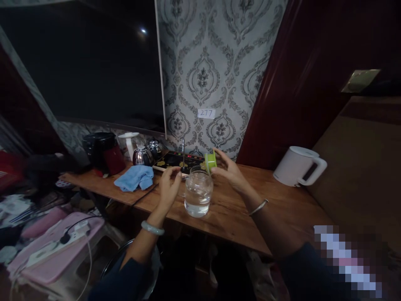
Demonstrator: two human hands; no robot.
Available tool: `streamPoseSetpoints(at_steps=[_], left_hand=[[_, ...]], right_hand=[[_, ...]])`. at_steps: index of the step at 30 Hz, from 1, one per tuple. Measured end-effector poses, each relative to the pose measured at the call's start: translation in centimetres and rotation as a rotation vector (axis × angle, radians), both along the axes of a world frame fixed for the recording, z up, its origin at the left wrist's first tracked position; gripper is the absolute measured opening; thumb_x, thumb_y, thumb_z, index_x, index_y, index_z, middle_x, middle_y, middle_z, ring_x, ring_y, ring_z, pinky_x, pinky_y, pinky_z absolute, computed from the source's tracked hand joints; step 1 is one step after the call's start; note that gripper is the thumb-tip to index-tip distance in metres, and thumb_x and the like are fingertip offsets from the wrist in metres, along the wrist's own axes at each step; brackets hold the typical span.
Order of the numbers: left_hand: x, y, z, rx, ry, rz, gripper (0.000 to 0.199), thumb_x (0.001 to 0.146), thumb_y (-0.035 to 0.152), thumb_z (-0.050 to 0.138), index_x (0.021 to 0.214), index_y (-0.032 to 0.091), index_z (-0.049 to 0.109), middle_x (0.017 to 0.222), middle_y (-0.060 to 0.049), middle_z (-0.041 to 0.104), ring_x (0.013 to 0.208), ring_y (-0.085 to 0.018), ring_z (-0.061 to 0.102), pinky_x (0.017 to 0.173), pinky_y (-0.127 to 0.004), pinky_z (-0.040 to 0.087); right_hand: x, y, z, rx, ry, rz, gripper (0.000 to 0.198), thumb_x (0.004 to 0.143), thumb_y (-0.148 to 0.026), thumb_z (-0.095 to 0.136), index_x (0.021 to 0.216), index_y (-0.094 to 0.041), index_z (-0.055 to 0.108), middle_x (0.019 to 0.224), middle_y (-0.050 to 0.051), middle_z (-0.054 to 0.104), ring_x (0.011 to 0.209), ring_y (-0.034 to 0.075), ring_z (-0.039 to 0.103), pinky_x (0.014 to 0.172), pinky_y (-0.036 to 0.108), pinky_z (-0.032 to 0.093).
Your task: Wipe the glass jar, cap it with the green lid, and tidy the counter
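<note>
A clear glass jug (198, 196) partly filled with water stands near the front edge of the wooden counter. My right hand (231, 172) holds a bright green lid (211, 162) on edge above the right side of the jug's mouth, thumb and fingers on its rim. Left of the jug, my left hand (169, 184) is curled, with thumb and fingertips close together by the rim. Whether anything small is between those fingers cannot be made out. Behind the jug lies a black tea tray (171, 161) with gold flowers and a slim metal tap (183, 154).
A blue cloth (134, 177), a shiny metal kettle (142, 155) and a black-and-red appliance (105, 152) sit to the left. A white electric kettle (296, 165) stands at the right. Lower left, a power strip (53, 248) lies on a pink stool (75, 251).
</note>
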State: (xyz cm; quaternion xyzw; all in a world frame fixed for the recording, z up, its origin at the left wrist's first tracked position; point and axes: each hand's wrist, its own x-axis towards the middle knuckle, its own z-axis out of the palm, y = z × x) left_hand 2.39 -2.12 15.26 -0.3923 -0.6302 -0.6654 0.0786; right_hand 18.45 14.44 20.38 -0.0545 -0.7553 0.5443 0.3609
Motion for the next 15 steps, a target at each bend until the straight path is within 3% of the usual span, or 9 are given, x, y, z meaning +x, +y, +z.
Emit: streamPoseSetpoints(at_steps=[8, 15], left_hand=[[-0.4, 2.0, -1.4, -0.028, -0.195, -0.171, 0.028, 0.079, 0.04, 0.064, 0.097, 0.018, 0.067, 0.088, -0.006, 0.07, 0.082, -0.021, 0.064, 0.075, -0.032, 0.05], [0.0, 1.9, -0.6, -0.066, -0.215, -0.189, 0.029, 0.083, 0.043, 0.061, 0.096, 0.019, 0.069, 0.087, -0.006, 0.07, 0.084, -0.022, 0.064, 0.073, -0.03, 0.049]], right_hand=[[-3.2, 1.6, -0.5, 0.172, -0.111, -0.003, 0.072, 0.068, -0.047, 0.079, 0.134, -0.026, 0.06, 0.139, 0.007, 0.061, 0.124, 0.029, 0.058, 0.108, 0.047, 0.042], [-3.8, 1.5, 0.0, 0.554, -0.193, -0.055, 0.069, 0.067, -0.05, 0.081, 0.13, -0.026, 0.065, 0.13, 0.009, 0.066, 0.12, 0.031, 0.058, 0.107, 0.051, 0.04]])
